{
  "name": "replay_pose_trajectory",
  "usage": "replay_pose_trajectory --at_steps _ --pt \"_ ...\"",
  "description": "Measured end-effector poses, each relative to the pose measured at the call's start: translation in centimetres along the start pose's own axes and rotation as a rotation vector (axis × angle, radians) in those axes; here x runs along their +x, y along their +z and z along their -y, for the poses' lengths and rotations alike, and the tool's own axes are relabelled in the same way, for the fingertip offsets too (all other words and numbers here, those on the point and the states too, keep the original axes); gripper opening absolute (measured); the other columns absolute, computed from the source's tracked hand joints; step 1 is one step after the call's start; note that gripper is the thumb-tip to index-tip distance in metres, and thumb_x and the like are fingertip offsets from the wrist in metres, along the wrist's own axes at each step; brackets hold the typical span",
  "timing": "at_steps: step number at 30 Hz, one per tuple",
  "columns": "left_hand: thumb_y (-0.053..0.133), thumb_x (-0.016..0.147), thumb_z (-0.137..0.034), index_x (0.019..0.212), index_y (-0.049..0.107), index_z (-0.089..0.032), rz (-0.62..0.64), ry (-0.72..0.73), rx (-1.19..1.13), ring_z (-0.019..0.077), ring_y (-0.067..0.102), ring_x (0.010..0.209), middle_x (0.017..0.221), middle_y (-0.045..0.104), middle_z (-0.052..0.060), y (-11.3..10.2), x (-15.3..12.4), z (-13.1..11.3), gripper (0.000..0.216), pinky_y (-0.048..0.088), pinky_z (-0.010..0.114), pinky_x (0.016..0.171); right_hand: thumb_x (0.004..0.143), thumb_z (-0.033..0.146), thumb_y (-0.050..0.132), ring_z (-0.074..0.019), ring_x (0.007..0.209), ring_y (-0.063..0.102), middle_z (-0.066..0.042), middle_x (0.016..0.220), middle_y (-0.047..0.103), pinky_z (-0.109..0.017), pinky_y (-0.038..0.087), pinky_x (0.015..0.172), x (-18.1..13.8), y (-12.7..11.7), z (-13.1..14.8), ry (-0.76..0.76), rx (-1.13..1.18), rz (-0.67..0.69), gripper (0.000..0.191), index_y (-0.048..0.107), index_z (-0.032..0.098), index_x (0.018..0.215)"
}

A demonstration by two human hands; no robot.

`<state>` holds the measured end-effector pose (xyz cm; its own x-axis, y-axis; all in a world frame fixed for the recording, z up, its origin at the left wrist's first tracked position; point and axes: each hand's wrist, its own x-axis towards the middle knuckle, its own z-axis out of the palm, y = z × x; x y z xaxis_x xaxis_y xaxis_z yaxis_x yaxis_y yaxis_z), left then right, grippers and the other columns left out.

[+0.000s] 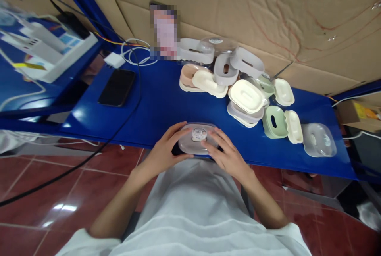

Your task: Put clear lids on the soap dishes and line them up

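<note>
A clear oval plastic lid (195, 141) with a round sticker lies at the near edge of the blue shelf (160, 101), over something dark beneath it. My left hand (163, 153) grips its left side with curled fingers. My right hand (228, 154) rests on its right side, fingers lying over the top near the sticker. Both hands are closed around the lid.
A heap of oval plastic trays and lids (235, 85) in white, cream, pink, grey and green covers the shelf's far right. A clear lid (319, 140) lies at the right end. A black phone (117, 87), a white charger (114, 60) and cables lie left. Cardboard lines the back.
</note>
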<state>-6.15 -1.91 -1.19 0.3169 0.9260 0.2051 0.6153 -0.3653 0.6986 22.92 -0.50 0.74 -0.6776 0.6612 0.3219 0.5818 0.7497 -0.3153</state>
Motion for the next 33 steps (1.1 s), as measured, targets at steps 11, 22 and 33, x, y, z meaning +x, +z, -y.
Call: replay_pose_trajectory --at_steps 11,22,33 --pt "0.082 0.094 -0.048 0.152 0.054 -0.029 -0.028 0.049 -0.051 0.0334 0.055 0.150 0.164 0.050 0.015 0.4 -0.1 0.1 0.068 0.055 0.053 0.119 0.104 0.018 0.070 -0.0321 0.164 0.035 -0.011 0.168 0.052 -0.060 0.049 0.126 -1.4 0.9 0.3 -0.063 -0.022 -0.111 0.060 0.054 0.030 0.160" --pt "0.083 0.094 -0.041 0.153 0.056 -0.031 -0.001 0.054 -0.036 0.0335 0.058 0.148 0.164 0.053 0.013 0.1 -0.3 -0.1 0.065 0.056 0.050 0.117 0.097 0.037 0.081 -0.0362 0.167 0.026 -0.016 0.174 0.040 -0.061 0.042 0.129 -0.8 0.8 0.7 0.008 -0.010 -0.080 0.070 0.054 0.025 0.160" --pt "0.066 0.106 -0.035 0.162 0.046 -0.030 -0.113 0.218 0.201 0.0335 0.058 0.147 0.165 0.051 0.014 1.6 0.9 -1.5 0.059 0.054 0.051 0.117 0.088 0.043 0.089 -0.0384 0.152 0.052 -0.017 0.164 0.052 -0.058 0.045 0.124 -5.7 -14.4 -8.8 0.375 -0.318 -0.480 0.080 0.056 0.026 0.158"
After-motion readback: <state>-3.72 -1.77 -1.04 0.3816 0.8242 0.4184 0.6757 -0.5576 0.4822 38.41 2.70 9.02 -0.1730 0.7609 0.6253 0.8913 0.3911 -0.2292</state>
